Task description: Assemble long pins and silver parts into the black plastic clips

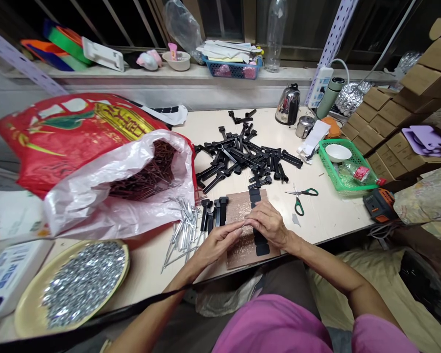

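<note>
My left hand (216, 243) and my right hand (270, 224) meet fingertip to fingertip over a brown board (242, 210) at the table's near edge. A row of flat black pads (256, 196) runs down the board, partly hidden under my right hand. What my fingers pinch is too small to make out. Several upright black plastic pieces (213, 212) stand just left of the board, beside a loose bunch of silver pins (183, 223). A large heap of black plastic parts (242, 157) lies farther back in the middle of the table.
A red bag (77, 132) and a clear plastic bag of thin dark rods (147, 171) sit at left. A yellow dish of small shiny bits (77, 284) is near left. Green-handled scissors (301, 196), a green basket (340, 166), a kettle (288, 104) and cardboard boxes (385, 142) are at right.
</note>
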Available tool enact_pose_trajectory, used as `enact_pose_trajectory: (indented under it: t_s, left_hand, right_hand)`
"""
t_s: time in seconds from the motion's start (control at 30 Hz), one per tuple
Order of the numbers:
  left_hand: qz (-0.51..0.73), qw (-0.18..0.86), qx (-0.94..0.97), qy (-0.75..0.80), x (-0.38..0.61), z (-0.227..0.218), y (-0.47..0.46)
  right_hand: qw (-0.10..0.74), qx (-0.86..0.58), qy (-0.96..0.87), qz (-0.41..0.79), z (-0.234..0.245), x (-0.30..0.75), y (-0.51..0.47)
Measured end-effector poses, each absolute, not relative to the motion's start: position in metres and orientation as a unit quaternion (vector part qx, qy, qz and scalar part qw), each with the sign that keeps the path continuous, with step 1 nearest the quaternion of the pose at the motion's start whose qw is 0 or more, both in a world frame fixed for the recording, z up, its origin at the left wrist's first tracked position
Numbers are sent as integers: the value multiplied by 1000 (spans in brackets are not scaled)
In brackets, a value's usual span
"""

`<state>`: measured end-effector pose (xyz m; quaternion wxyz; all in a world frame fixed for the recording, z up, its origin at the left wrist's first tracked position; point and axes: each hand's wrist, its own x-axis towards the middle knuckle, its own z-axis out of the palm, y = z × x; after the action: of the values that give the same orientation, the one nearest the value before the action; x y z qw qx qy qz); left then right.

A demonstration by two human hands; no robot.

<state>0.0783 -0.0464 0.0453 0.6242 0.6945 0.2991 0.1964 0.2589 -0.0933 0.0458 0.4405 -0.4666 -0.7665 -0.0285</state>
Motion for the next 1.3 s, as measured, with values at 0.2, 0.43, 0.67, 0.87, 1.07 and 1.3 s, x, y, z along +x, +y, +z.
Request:
enact_pose_trajectory:
  t_s: [0.2,0.43,0.67,0.87,1.07,1.3]
  left_hand:
    - [175,718,608,292,78,49,-45]
    - [165,703,633,281,78,54,-43]
    - [171,631,703,280,77,57,-40]
    - [157,581,749,275,74,52,-34]
    - [136,552,780,262,75,55,-30]
    - [128,562,773,263,73,55,-29]
  right_hand:
    - [484,-499,-707,130,55,257,-97]
    - [516,-480,-652,279,61,265,-93]
    - [510,-478,-633,333,57,272,-93]
    - [467,-461,-712,251,61,278,-94]
    - [407,-425,-802,103,58,285,-94]
    - [310,-395,-864,-36,54,288,-90]
